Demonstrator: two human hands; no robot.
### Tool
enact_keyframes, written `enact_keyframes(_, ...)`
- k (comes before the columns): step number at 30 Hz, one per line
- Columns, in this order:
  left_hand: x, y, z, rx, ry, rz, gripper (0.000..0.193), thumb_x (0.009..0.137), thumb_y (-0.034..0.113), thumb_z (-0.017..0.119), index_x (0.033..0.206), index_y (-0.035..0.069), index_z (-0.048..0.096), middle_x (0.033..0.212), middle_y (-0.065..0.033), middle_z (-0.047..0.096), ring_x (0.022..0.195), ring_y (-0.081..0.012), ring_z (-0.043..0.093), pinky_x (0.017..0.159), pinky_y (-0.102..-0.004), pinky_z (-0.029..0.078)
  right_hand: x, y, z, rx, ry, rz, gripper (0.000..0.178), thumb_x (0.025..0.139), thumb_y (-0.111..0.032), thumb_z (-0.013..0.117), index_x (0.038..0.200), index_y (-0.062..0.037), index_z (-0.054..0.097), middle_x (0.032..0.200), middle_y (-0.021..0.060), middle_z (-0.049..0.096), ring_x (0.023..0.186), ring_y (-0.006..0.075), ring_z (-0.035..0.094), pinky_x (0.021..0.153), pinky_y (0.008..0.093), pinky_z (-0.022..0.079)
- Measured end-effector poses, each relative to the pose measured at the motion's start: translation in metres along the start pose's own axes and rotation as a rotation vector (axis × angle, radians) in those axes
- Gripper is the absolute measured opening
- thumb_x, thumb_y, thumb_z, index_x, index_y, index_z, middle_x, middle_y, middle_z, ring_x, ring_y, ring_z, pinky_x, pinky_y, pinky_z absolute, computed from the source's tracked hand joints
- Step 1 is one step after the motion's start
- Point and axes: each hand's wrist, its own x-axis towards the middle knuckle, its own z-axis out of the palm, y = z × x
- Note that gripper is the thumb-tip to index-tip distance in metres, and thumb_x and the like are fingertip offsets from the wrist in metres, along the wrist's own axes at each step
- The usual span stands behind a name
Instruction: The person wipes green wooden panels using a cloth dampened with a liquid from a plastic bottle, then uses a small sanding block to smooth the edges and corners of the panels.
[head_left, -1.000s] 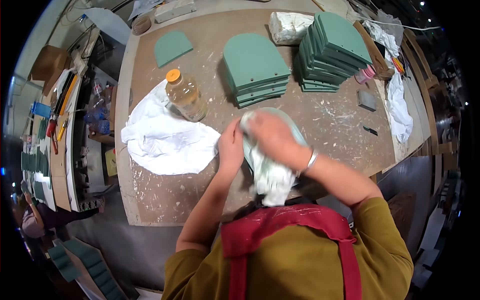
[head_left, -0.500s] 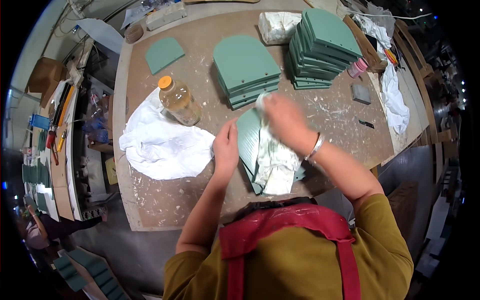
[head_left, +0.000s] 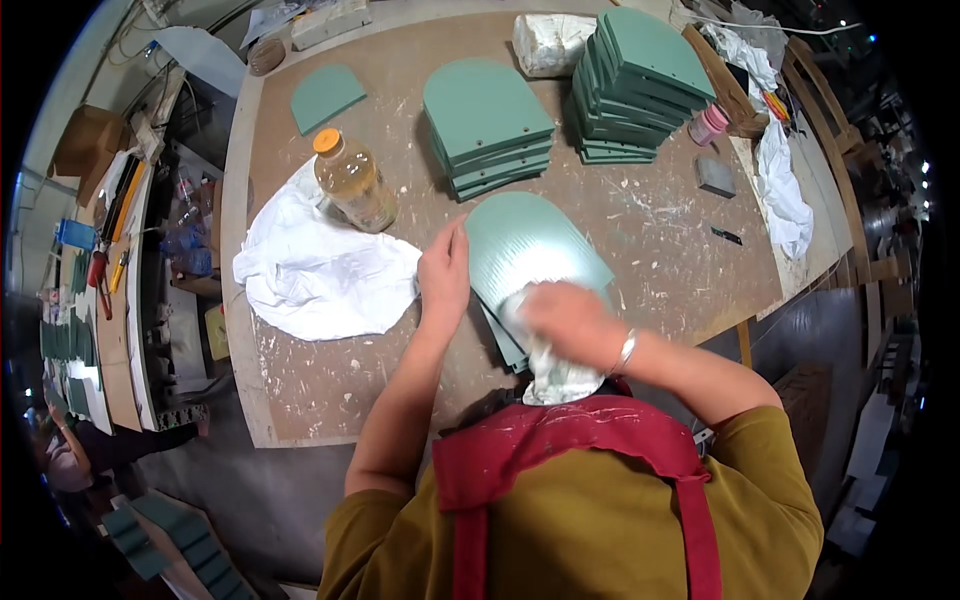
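Since the frame half a second ago, the right hand and its bunched white cloth have moved from near the rounded far end of the ribbed green panel back toward the person's body. The panel lies on the table close in front of the person, other green edges showing beneath it. Its long axis runs away from the body, the rounded end farthest and leaning slightly left; the near end is hidden by hand and cloth. Most of the exposed face therefore lies ahead of the right hand, which is closed on the cloth, though blur hides its fingertips. The left hand is nearer the rounded end, against the left edge, fingers mostly straight; whether they grip the edge cannot be told.
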Motion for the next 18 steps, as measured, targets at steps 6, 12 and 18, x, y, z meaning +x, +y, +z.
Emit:
enact_keyframes(6, 0.000, 0.002, 0.001, 0.017, 0.043, 0.056, 0.027, 0.097, 0.018, 0.050, 0.113, 0.001, 0.063, 0.098, -0.0228, 0.067, 0.090, -0.0342, 0.067, 0.079, -0.0354, 0.050, -0.025, -0.008, 0.004, -0.109, 0.080, -0.148, 0.022, 0.078, -0.009, 0.060, 0.099, -0.0115, 0.057, 0.094, 0.0110, 0.058, 0.085, 0.0302, 0.059, 0.073, 0.0403, 0.049)
enact_keyframes(12, -0.002, 0.008, -0.002, 0.109, 0.044, 0.099, 0.027, 0.097, 0.020, 0.049, 0.113, 0.004, 0.063, 0.096, -0.0227, 0.066, 0.087, -0.0374, 0.065, 0.075, -0.0368, 0.050, -0.068, 0.064, -0.035, 0.043, 0.345, 0.364, 0.026, 0.076, 0.001, 0.061, 0.101, -0.0046, 0.063, 0.100, 0.0155, 0.062, 0.093, 0.0352, 0.061, 0.084, 0.0421, 0.049)
enact_keyframes(18, 0.002, 0.009, -0.006, 0.057, -0.004, 0.072, 0.027, 0.096, 0.020, 0.051, 0.114, 0.003, 0.062, 0.101, -0.0212, 0.066, 0.092, -0.0335, 0.066, 0.079, -0.0353, 0.049, -0.027, -0.007, -0.039, -0.060, 0.034, 0.050, 0.031, 0.068, -0.001, 0.067, 0.098, -0.0077, 0.063, 0.102, 0.0134, 0.060, 0.094, 0.0343, 0.060, 0.082, 0.0393, 0.050)
